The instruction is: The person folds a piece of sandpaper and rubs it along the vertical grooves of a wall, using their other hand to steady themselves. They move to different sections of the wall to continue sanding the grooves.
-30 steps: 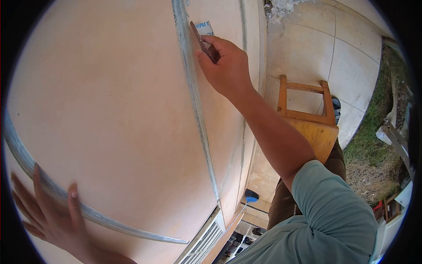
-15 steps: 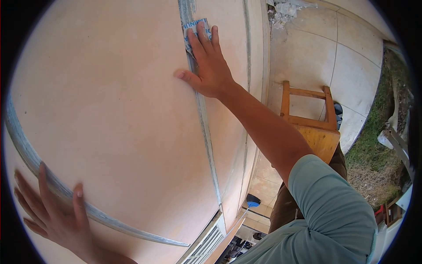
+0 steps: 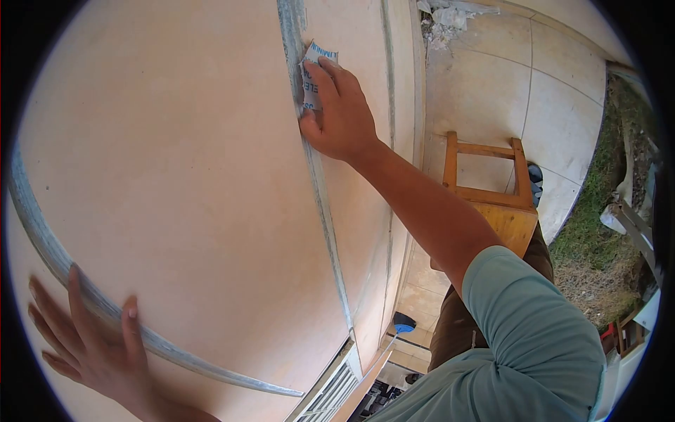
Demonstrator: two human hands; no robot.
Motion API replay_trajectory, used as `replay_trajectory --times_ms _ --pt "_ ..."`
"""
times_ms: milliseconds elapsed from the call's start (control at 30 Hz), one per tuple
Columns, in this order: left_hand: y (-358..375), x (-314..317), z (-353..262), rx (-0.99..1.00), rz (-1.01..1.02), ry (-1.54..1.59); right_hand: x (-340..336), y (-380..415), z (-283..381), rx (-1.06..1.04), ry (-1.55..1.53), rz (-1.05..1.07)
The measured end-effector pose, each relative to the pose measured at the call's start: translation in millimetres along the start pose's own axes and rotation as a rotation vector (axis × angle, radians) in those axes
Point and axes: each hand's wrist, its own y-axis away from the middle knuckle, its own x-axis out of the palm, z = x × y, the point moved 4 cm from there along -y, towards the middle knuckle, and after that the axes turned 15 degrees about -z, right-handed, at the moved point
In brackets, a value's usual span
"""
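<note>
My right hand holds a piece of sandpaper with blue print on its backing. Its fingers and thumb are bent round the paper's edges, against a grey groove in the peach wall. The sandpaper's lower face is hidden. At the lower left, my left hand lies flat on the wall with fingers spread and holds nothing. Its index finger and thumb reach across a curved grey band.
A wooden stool stands on the tiled floor to the right. A louvred vent and a blue-and-black broom head are lower down. Debris lies at the wall's foot, and grass borders the tiles.
My right hand has slid slightly down the groove. Its fingers, flat on the sandpaper before, are now bent, with the thumb drawn in to the paper. My left hand stays on the wall.
</note>
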Motion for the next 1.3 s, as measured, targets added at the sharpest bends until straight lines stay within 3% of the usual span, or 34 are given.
replay_trajectory --times_ms 133,233,333,567,633,733,867,933,1033,1100,1200,1300 --pt "0 0 -1 0.010 0.027 -0.034 7 -18 -9 0.038 -0.133 -0.092" --pt "-1 1 -1 -0.004 -0.005 0.001 16 -38 -6 -0.099 -0.106 -0.076" --pt "1 0 0 0.017 0.021 -0.026 23 -40 -1 -0.079 0.003 -0.104" --pt "9 5 8 0.059 0.068 -0.068 16 -41 -3 -0.118 0.138 -0.057" --pt "11 6 11 0.063 0.086 -0.082 15 -50 -2 -0.146 0.284 0.132" --pt "18 8 16 0.060 0.115 -0.123 21 -54 -7 -0.064 0.118 0.071" --pt "23 10 20 0.045 0.111 -0.133 28 -47 -8 -0.033 0.024 -0.026" --pt "23 12 21 0.056 0.099 -0.136 26 -36 -7 -0.096 0.053 0.057" --pt "17 9 17 0.080 0.079 -0.137 15 26 1 -0.079 0.021 0.006" --pt "10 7 13 0.072 0.063 -0.142 5 77 4 -0.049 0.050 0.164" --pt "10 6 11 0.068 0.022 -0.074 6 82 11 -0.038 0.058 0.207" --pt "12 9 14 0.096 0.017 -0.080 23 24 12 0.008 0.056 0.126"
